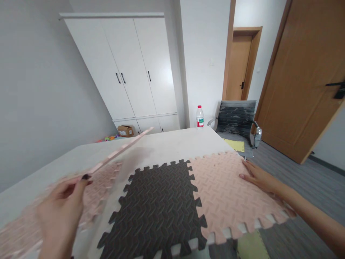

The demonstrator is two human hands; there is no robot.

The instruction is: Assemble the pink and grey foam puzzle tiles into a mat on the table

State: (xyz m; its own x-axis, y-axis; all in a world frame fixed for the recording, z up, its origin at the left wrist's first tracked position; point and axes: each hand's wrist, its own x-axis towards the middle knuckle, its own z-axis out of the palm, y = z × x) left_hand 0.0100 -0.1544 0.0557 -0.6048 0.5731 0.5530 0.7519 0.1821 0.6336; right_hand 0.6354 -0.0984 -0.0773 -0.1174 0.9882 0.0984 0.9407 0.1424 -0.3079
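My left hand [63,207] is closed in a pinch on one end of a long thin pink foam edge strip [121,150], which slants up and away to the right. Blurred below it lies a pink foam mat tile [101,190] with toothed edges. A dark grey foam mat tile [159,205] sits in the middle, its right teeth meeting a second pink foam mat tile [223,187]. My right hand [258,176] rests at the far right edge of that second pink tile, fingers stretched out and apart.
The white table [172,142] bears the tiles. At its far edge stands a bottle with a red cap [199,118]. Beyond are a black chair [237,117] with a yellow foam piece [234,145], a cardboard box [125,131] and white cabinets [129,64]. Another yellow piece [252,246] lies low down.
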